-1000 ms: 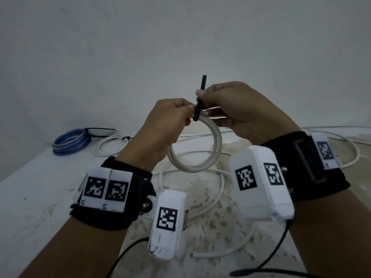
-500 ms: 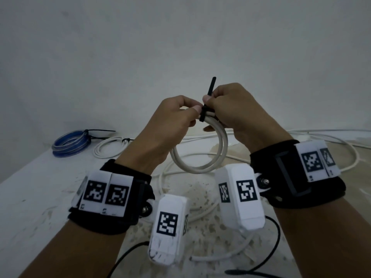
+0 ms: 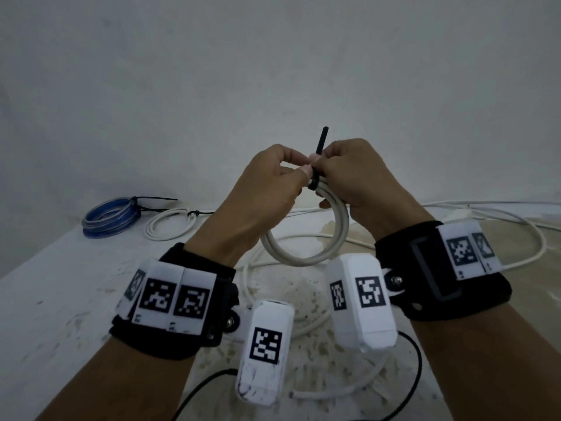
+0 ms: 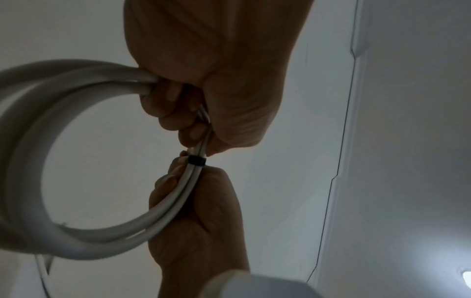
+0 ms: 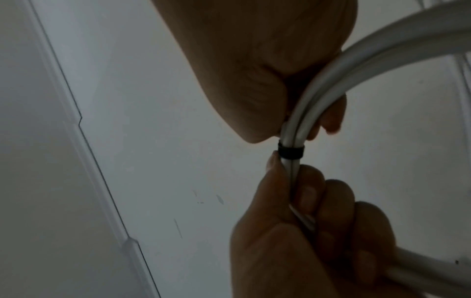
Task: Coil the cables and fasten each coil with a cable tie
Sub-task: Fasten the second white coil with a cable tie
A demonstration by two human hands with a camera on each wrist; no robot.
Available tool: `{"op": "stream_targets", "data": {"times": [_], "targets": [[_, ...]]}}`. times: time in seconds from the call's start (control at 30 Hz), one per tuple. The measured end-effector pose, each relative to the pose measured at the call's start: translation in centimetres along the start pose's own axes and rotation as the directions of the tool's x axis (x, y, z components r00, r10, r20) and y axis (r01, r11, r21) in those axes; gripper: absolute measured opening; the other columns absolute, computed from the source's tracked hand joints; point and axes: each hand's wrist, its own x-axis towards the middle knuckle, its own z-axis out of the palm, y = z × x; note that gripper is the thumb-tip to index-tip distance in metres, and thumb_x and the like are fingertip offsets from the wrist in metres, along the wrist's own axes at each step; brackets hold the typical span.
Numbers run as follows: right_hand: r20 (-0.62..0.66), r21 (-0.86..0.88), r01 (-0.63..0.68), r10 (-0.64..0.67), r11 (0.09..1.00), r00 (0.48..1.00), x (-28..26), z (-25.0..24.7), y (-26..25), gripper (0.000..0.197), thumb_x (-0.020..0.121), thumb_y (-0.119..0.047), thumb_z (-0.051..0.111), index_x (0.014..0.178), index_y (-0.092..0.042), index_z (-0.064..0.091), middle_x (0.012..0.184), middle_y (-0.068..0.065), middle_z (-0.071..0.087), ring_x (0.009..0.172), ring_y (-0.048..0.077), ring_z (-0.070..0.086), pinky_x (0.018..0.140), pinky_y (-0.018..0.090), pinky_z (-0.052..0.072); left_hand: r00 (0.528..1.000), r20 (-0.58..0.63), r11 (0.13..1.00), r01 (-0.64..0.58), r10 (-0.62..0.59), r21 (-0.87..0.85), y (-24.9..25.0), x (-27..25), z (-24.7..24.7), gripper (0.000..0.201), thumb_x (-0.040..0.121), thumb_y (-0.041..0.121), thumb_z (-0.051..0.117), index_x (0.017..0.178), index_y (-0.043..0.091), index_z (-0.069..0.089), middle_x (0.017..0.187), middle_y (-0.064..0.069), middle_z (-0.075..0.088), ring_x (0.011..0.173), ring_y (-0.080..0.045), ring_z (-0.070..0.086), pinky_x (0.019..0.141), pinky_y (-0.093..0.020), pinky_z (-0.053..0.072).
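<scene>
I hold a white cable coil (image 3: 306, 256) in the air in front of me, with a black cable tie (image 3: 321, 144) wrapped round its top. My left hand (image 3: 273, 189) grips the coil just left of the tie, thumb tip at the band. My right hand (image 3: 352, 177) pinches the tie's tail, which sticks up, and its lower fingers curl round the coil. From below, the band (image 4: 196, 161) sits snug round the strands between the left hand (image 4: 198, 221) and the right hand (image 4: 219, 80). The right wrist view shows the band (image 5: 290, 151), right hand (image 5: 305, 231) and left hand (image 5: 254, 70).
A blue coil (image 3: 109, 217) and a small white coil (image 3: 170, 226), each with a black tie, lie at the back left of the white table (image 3: 45, 299). Loose white cable (image 3: 528, 235) sprawls under and to the right of my hands. A wall stands close behind.
My hands have drawn closer together and drifted slightly right. The right wrist has turned inward, and the tie sits tighter round the coil with its tail tilted right.
</scene>
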Motion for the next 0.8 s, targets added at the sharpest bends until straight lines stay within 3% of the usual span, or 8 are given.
{"op": "stream_targets", "data": {"times": [0.17, 0.23, 0.3, 0.33, 0.43, 0.53, 0.63, 0.8], "targets": [[-0.018, -0.159, 0.247, -0.253, 0.956, 0.967, 0.2, -0.5, -0.7, 0.016, 0.097, -0.022, 0.059, 0.09, -0.007, 0.059, 0.096, 0.006, 0.064, 0.063, 0.022, 0.068, 0.043, 0.035, 0.056, 0.994, 0.007, 0.991, 0.106, -0.106, -0.086, 0.4, 0.0, -0.2, 0.014, 0.099, 0.02, 0.05, 0.093, 0.015, 0.062, 0.063, 0.003, 0.047, 0.04, -0.003, 0.035, 0.043, -0.02, 0.028], [-0.008, -0.216, 0.31, -0.319, 0.926, 0.948, 0.2, -0.7, -0.9, 0.015, 0.096, -0.023, 0.06, 0.088, -0.011, 0.059, 0.099, -0.002, 0.063, 0.079, 0.019, 0.067, 0.058, 0.04, 0.06, 0.992, 0.017, 0.987, 0.123, -0.122, -0.102, 0.4, -0.1, -0.1, 0.016, 0.099, 0.019, 0.049, 0.091, 0.015, 0.062, 0.06, 0.004, 0.045, 0.036, -0.002, 0.032, 0.04, -0.02, 0.026], [-0.009, -0.257, 0.333, -0.347, 0.907, 0.938, 0.4, -0.9, -0.8, 0.015, 0.093, -0.023, 0.062, 0.083, -0.014, 0.06, 0.093, -0.004, 0.067, 0.083, 0.018, 0.065, 0.079, 0.045, 0.056, 0.992, 0.034, 0.987, 0.121, -0.118, -0.102, 0.4, -0.2, 0.1, 0.016, 0.1, 0.019, 0.049, 0.092, 0.016, 0.062, 0.059, 0.004, 0.044, 0.035, -0.003, 0.031, 0.039, -0.02, 0.025], [-0.007, -0.252, 0.326, -0.338, 0.911, 0.941, 0.5, -1.0, -0.8, 0.016, 0.092, -0.023, 0.063, 0.08, -0.013, 0.06, 0.09, -0.001, 0.069, 0.083, 0.02, 0.066, 0.082, 0.047, 0.055, 0.992, 0.048, 0.988, 0.117, -0.113, -0.103, 0.4, -0.3, 0.2, 0.017, 0.1, 0.019, 0.048, 0.093, 0.016, 0.063, 0.058, 0.004, 0.043, 0.036, -0.003, 0.03, 0.04, -0.02, 0.024], [0.003, -0.18, 0.292, -0.297, 0.939, 0.955, 0.6, -1.4, -0.6, 0.018, 0.092, -0.019, 0.064, 0.078, -0.009, 0.06, 0.081, 0.008, 0.073, 0.077, 0.026, 0.07, 0.075, 0.046, 0.057, 0.99, 0.096, 0.983, 0.115, -0.102, -0.146, 0.5, -0.4, 0.2, 0.02, 0.102, 0.017, 0.046, 0.092, 0.014, 0.063, 0.053, 0.007, 0.038, 0.038, -0.005, 0.025, 0.039, -0.02, 0.02], [0.015, -0.096, 0.311, -0.311, 0.945, 0.95, 0.4, -1.4, -1.2, 0.017, 0.095, -0.013, 0.061, 0.078, -0.009, 0.058, 0.078, 0.006, 0.075, 0.07, 0.016, 0.072, 0.068, 0.034, 0.059, 0.986, 0.141, 0.974, 0.117, -0.09, -0.195, 0.7, -0.5, -0.3, 0.027, 0.102, 0.015, 0.045, 0.078, 0.015, 0.057, 0.048, 0.009, 0.034, 0.039, -0.006, 0.021, 0.037, -0.019, 0.018], [0.035, -0.031, 0.337, -0.336, 0.941, 0.941, 0.1, -1.4, -1.7, 0.02, 0.096, -0.011, 0.059, 0.077, -0.012, 0.056, 0.079, 0.006, 0.075, 0.072, 0.017, 0.073, 0.071, 0.037, 0.061, 0.983, 0.16, 0.968, 0.12, -0.085, -0.221, 0.8, -0.5, -0.9, 0.029, 0.102, 0.015, 0.045, 0.075, 0.016, 0.055, 0.05, 0.008, 0.032, 0.04, -0.006, 0.02, 0.036, -0.018, 0.019], [0.0, -0.101, 0.41, -0.412, 0.907, 0.911, 0.1, -0.9, -1.8, 0.016, 0.094, -0.014, 0.062, 0.081, -0.005, 0.06, 0.085, 0.0, 0.075, 0.074, 0.012, 0.072, 0.076, 0.038, 0.059, 0.981, 0.165, 0.951, 0.143, -0.1, -0.273, 0.8, -0.5, -0.9, 0.026, 0.103, 0.019, 0.045, 0.08, 0.015, 0.055, 0.053, 0.007, 0.03, 0.04, -0.006, 0.019, 0.035, -0.018, 0.018]]}}
